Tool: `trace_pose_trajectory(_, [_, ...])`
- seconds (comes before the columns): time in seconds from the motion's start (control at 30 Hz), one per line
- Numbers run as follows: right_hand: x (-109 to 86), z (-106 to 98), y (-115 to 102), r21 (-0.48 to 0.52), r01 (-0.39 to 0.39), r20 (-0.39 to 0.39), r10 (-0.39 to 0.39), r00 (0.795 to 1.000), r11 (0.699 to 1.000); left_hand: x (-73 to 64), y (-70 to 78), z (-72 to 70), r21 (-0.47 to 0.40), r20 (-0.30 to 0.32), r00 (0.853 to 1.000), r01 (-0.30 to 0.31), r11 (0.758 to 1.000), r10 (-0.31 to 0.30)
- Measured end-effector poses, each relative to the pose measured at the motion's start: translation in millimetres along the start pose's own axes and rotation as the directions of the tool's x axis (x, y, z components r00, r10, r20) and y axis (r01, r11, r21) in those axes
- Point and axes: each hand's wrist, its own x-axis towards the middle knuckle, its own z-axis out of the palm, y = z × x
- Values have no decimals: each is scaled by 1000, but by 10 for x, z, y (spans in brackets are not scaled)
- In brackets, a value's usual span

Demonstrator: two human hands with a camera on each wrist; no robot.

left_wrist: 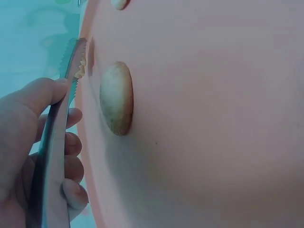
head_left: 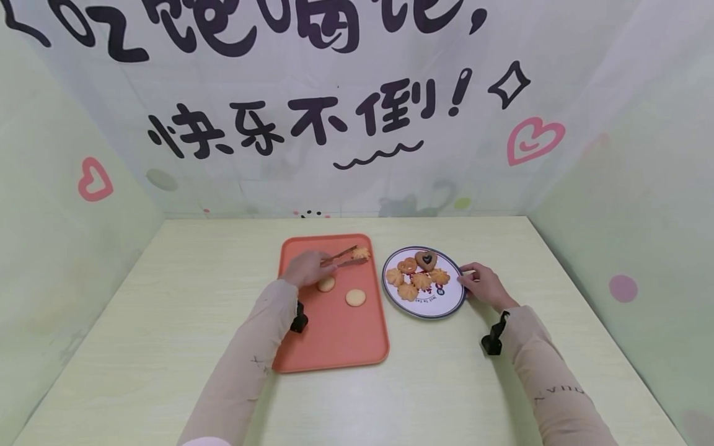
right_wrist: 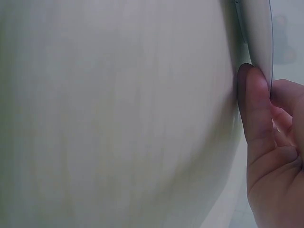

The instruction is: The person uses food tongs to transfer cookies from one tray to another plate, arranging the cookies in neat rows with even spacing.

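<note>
My left hand (head_left: 307, 268) reaches over the orange tray (head_left: 334, 341) and grips metal tongs (left_wrist: 53, 142). In the head view a flower-shaped cookie (head_left: 361, 253) sits between the tongs' tips, near the tray's far right corner. The left wrist view shows only a sliver of it between the serrated ends. Two plain round cookies lie on the tray, one (head_left: 355, 298) right of the middle and another (head_left: 326, 284) just below my left hand. My right hand (head_left: 484, 285) pinches the right rim of a white, blue-edged plate (head_left: 409, 308), thumb and fingers on either side.
Several cookies rest on the plate, among them a brown heart-shaped cookie (head_left: 426, 260). Tray and plate stand side by side on a pale wooden table (head_left: 184, 297). A printed wall (head_left: 312, 186) rises behind the table, and side walls flank it.
</note>
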Motion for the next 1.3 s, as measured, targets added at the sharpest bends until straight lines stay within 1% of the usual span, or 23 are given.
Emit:
trace_pose_trajectory(0.17, [3, -1, 8, -5, 10, 2, -10, 1000, 1000, -46, -18, -46, -12, -6, 1000, -9, 1000, 9])
trace_pose_trajectory(0.3, [6, -2, 24, -7, 20, 0, -20, 1000, 1000, -98, 20, -89, -4, -2, 1000, -31, 1000, 31])
trace_pose_trajectory(0.43, [8, -3, 28, -4, 21, 4, -21, 1000, 1000, -150, 121, -125, 6, 2, 999, -53, 999, 53])
trace_pose_trajectory(0.63, [12, 1, 27, 0, 13, 0, -13, 1000, 1000, -205, 336, -137, 27, 21, 996, -90, 996, 89])
trace_pose_trajectory(0.7, [13, -1, 27, -1, 12, 0, -12, 1000, 1000, -220, 412, -123, 23, 38, 994, -106, 994, 105])
trace_pose_trajectory(0.83, [16, -3, 25, -6, 10, 0, -10, 1000, 1000, -241, 551, -71, 36, 42, 985, -166, 985, 164])
trace_pose_trajectory(0.93, [17, -4, 23, -8, 12, 0, -12, 1000, 1000, -235, 642, -17, 55, 43, 974, -225, 973, 223])
trace_pose_trajectory(1.0, [17, -4, 21, -6, 15, -2, -15, 1000, 1000, -227, 705, 21, 57, 60, 966, -255, 965, 251])
trace_pose_trajectory(1.07, [17, -3, 20, -3, 18, -2, -18, 1000, 1000, -222, 775, 57, 67, 63, 960, -275, 959, 271])
trace_pose_trajectory(1.23, [12, -2, 14, 2, 11, 1, -11, 1000, 1000, -240, 967, 137, 59, 94, 960, -270, 961, 264])
trace_pose_trajectory(1.3, [8, -5, 10, 0, 12, 1, -12, 1000, 1000, -247, 1036, 172, 72, 102, 959, -273, 959, 265])
